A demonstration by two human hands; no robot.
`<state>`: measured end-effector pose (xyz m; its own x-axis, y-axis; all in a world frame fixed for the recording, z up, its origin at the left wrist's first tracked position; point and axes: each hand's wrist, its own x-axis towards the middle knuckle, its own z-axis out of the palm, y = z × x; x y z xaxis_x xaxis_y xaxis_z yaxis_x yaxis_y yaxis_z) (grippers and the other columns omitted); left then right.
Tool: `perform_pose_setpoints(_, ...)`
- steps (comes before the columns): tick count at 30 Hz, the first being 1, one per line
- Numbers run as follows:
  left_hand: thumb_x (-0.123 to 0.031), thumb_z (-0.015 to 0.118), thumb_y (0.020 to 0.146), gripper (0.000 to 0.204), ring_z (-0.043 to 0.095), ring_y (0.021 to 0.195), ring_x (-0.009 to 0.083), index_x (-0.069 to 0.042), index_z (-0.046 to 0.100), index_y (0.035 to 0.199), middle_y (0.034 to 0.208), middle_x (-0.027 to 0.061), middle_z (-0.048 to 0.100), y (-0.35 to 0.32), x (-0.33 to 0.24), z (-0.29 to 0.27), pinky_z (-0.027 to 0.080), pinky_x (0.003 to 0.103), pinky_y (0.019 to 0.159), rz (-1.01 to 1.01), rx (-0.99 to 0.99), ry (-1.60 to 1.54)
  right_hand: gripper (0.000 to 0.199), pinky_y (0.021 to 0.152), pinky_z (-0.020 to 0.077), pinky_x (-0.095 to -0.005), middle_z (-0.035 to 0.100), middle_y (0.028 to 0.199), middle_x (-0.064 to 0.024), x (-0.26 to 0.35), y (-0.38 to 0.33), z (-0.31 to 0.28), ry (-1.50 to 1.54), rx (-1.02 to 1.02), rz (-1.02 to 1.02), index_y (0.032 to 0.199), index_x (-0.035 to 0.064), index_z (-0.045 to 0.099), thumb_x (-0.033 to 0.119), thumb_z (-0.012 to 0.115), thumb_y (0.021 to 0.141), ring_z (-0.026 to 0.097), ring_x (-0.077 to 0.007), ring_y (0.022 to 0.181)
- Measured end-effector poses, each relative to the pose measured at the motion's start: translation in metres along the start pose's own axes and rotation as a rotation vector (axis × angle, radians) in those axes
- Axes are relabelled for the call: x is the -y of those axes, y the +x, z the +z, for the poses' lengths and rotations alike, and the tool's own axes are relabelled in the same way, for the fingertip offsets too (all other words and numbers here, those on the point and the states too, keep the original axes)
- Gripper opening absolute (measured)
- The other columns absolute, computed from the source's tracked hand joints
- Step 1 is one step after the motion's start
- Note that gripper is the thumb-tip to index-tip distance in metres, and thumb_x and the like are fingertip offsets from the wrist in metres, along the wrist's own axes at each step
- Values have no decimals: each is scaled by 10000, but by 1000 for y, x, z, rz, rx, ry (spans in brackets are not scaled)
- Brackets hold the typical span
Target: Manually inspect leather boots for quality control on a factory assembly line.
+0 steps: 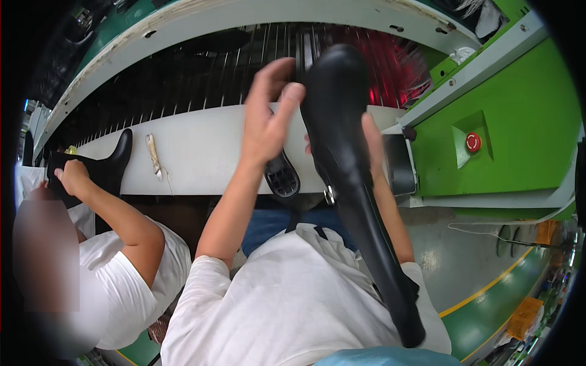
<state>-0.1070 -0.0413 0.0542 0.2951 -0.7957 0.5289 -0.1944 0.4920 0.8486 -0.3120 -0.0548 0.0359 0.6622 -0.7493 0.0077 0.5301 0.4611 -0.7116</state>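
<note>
A long black rubber boot (339,122) slants across the middle, its rounded foot end pointing away and its shaft running down along my right side. My right hand (373,143) grips it from beneath around the foot; fingertips show past the boot's left edge, the rest is hidden. Just left of the foot end, my left hand (268,119) is raised, slightly blurred, thumb and fingers apart and holding nothing. Partly behind my left wrist, a black treaded sole (282,177) lies at the near edge of the white worktop (207,137). A small shiny piece (329,195) shows beside the boot's ankle.
A wrapped-handle knife (153,157) lies on the worktop. At left, a co-worker's hand (74,177) holds another black boot (113,165). Metal bars (207,85) span behind the worktop, with red light at right. A green machine panel (506,165) carries a red button (473,142).
</note>
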Motion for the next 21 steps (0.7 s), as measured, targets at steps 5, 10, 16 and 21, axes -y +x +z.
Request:
perform_pose_setpoints(5, -368, 840, 1026, 509, 702, 976, 133, 12, 690, 1330, 1096, 66, 759, 53, 13, 50, 579, 308, 883, -214, 22, -324, 601, 748, 622, -321, 756, 1045, -146, 3, 72, -30, -194, -109, -233, 1292, -3, 656, 556, 488, 1151, 760, -188, 851)
perform_pose_setpoints(10, -368, 833, 1033, 439, 692, 930, 107, -3, 728, 1253, 1067, 45, 761, 76, 45, 54, 568, 273, 843, -173, 9, -310, 596, 852, 579, -294, 713, 1175, -88, 4, 96, -40, -351, -161, -305, 1405, -4, 629, 524, 501, 1160, 707, -145, 998)
perform_pose_setpoints(16, -333, 808, 1053, 457, 683, 1025, 119, -6, 691, 1350, 1149, 61, 749, 86, 58, 62, 553, 292, 942, -79, -70, -300, 637, 927, 557, -301, 697, 1267, -82, -3, 110, -50, -347, -217, -328, 1504, -6, 588, 517, 517, 1147, 673, -148, 1087)
perform_pose_setpoints(21, -327, 802, 1058, 439, 677, 1051, 117, -9, 695, 1341, 1156, 49, 747, 86, 66, 58, 547, 298, 961, -118, -13, -349, 657, 898, 563, -315, 713, 1227, -95, 7, 108, -39, -446, -221, -389, 1501, -15, 591, 524, 529, 1130, 686, -162, 1038)
